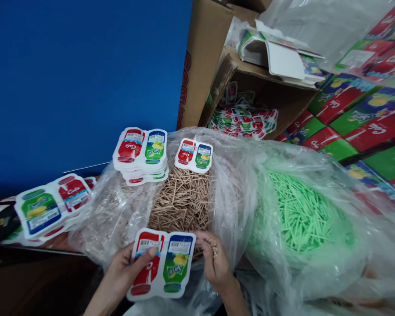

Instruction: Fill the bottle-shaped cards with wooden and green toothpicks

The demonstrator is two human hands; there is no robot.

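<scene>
My left hand [122, 268] grips a white-edged printed card [179, 268] by its left side, thumb on the front. The card shows a red Cola jar and a green and blue Sprite jar. Beside its right edge, my right hand [217, 268] is closed round a bunch of thin brown sticks [212, 246], their ends showing. Both hands are over the near side of a clear plastic bag of loose brown sticks [183, 199]. A single card [194, 156] lies at the back of that bag. To its left sits a stack of cards [140, 149].
More cards [52, 206] lie far left, next to a dark object. A bag of green sticks [299, 213] stands right. Behind, an open carton [283, 98] holds many cards. Red, green and blue printed boxes [365, 114] are piled right; a blue panel [85, 79] rises left.
</scene>
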